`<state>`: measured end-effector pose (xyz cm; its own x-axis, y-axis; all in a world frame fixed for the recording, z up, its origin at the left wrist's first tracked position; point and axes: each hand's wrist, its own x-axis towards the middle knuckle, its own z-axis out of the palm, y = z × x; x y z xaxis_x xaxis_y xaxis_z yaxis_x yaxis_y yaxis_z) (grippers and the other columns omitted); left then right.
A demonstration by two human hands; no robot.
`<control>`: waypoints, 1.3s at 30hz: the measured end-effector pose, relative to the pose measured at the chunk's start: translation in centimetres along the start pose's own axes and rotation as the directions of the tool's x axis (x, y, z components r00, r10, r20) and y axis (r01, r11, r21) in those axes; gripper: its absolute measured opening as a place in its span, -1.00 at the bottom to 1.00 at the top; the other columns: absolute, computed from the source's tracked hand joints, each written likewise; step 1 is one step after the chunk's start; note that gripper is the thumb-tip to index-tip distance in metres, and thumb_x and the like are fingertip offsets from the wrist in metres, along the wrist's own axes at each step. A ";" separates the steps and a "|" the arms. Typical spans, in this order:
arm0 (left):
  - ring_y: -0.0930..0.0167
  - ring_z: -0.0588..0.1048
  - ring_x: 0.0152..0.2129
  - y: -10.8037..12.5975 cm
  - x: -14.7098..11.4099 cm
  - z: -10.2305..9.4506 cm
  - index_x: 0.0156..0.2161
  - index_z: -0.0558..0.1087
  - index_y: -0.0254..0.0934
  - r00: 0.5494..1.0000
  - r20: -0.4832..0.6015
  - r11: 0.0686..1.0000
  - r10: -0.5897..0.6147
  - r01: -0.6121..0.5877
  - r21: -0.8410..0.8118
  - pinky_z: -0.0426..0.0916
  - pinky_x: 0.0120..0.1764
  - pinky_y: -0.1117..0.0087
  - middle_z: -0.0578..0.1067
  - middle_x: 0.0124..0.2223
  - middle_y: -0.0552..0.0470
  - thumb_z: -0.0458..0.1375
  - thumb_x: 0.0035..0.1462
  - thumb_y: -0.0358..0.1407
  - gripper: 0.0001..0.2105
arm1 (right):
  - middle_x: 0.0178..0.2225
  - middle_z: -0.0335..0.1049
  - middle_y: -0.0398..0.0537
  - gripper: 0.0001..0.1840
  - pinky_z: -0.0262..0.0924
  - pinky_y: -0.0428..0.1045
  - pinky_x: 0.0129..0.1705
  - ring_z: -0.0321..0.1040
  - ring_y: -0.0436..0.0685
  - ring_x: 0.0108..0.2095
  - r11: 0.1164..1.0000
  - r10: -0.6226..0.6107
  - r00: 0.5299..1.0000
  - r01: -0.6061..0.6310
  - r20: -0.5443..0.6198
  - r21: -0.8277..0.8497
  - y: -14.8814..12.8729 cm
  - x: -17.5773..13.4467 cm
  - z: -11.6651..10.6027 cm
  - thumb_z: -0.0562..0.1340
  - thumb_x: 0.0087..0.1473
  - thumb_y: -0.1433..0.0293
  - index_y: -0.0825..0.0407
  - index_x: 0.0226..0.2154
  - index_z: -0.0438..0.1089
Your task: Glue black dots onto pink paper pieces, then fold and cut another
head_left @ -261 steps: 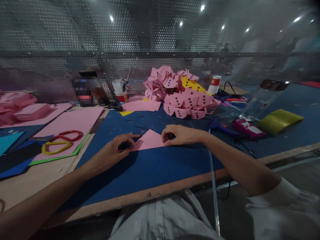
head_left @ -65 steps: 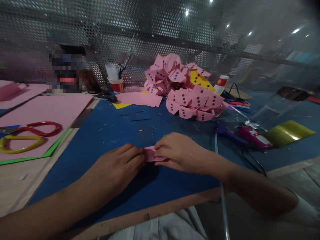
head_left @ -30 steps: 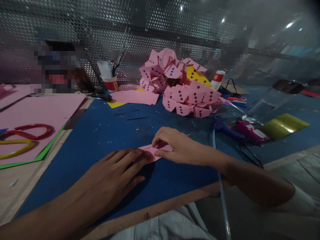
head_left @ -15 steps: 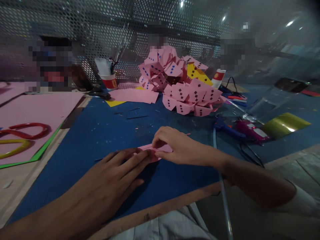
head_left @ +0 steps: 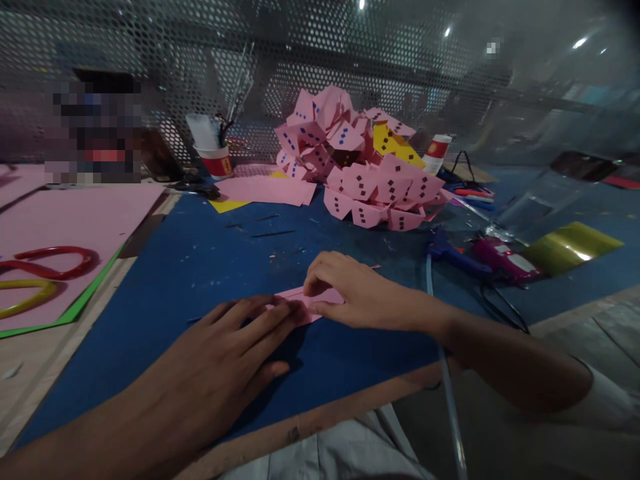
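A small piece of pink paper (head_left: 316,312) lies on the blue table surface, mostly covered by my fingers. Stretched out flat, the fingers of my left hand (head_left: 227,343) press on its left end, the thumb held apart. My right hand (head_left: 347,291) has curled fingers and thumb brought down on the paper's right part, closed on it. The fingertips meet near the paper's middle, so its exact shape there is hidden. Beyond the hands sits a pile of folded pink paper pieces (head_left: 383,193) with dark diamond marks.
Right of my hands are a blue glue gun (head_left: 460,259) with a clear glue stick, a magenta device (head_left: 505,259) and a clear bottle (head_left: 535,200). On the left, red-handled scissors (head_left: 55,262) rest on pink sheets (head_left: 90,213). A paper cup (head_left: 216,162) stands at the back.
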<state>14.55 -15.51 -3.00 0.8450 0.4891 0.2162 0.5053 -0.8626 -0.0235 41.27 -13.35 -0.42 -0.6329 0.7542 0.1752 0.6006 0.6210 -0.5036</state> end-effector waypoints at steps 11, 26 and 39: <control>0.15 0.44 0.11 0.1 -0.1 -0.2 0.38 0.29 -0.09 0.999 0.020 0.998 0.036 -0.037 0.055 0.37 0.01 0.10 0.47 0.31 0.05 -0.05 0.47 -0.09 -0.54 | -0.06 0.41 -0.01 -0.87 0.22 0.11 0.04 0.32 0.20 -0.01 0.999 0.013 1.000 -0.013 0.014 0.033 0.0 0.1 0.0 0.27 0.27 0.37 0.01 -0.12 0.41; 0.15 0.44 0.08 -0.2 0.0 0.2 0.36 0.31 -0.16 0.996 -0.013 0.995 0.084 -0.083 0.063 0.28 0.00 0.10 0.52 0.25 0.02 -0.05 0.48 -0.15 -0.56 | -0.03 0.40 -0.01 -0.82 0.24 0.12 0.10 0.34 0.19 0.02 0.989 0.053 0.997 -0.061 0.061 0.134 0.2 0.3 -0.5 0.26 0.21 0.42 0.00 -0.10 0.40; 0.13 0.42 0.12 -0.3 -0.1 0.4 0.33 0.34 -0.11 0.998 -0.010 0.998 0.061 -0.061 0.015 0.29 0.06 0.09 0.50 0.26 -0.01 0.01 0.46 -0.15 -0.58 | -0.03 0.39 0.00 -0.73 0.21 0.14 0.04 0.31 0.23 0.00 0.998 0.057 0.998 -0.057 0.016 0.039 0.0 0.2 0.2 0.34 0.15 0.29 -0.02 -0.10 0.39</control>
<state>14.42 -15.19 -3.42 0.8725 0.4342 0.2242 0.4554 -0.8888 -0.0512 41.05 -13.24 -0.50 -0.6056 0.7846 0.1328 0.6165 0.5681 -0.5452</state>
